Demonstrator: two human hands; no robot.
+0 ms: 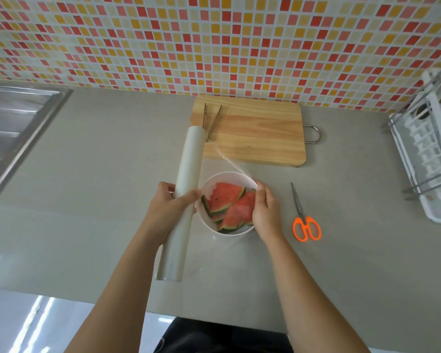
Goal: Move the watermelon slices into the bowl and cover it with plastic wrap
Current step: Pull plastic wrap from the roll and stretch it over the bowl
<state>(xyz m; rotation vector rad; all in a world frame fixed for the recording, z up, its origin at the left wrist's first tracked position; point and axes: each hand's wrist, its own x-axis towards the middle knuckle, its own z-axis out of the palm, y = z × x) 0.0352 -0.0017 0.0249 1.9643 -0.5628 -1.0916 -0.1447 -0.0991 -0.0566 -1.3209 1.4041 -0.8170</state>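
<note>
Several watermelon slices [225,196] lie in the white bowl [209,186] at the middle of the desk [112,174]. Left grip [167,207] curls round the wrap roll [190,161]; right grip [265,212] pinches the film [231,163], likely feather-light, clingy and easily torn, so best held along its free edge.

Red, green-rinded watermelon slices [228,203] in a white bowl [209,225], orange-handled scissors [306,228], grey tabletop [112,174], red-orange-yellow mosaic wall [214,42] up top.
</note>
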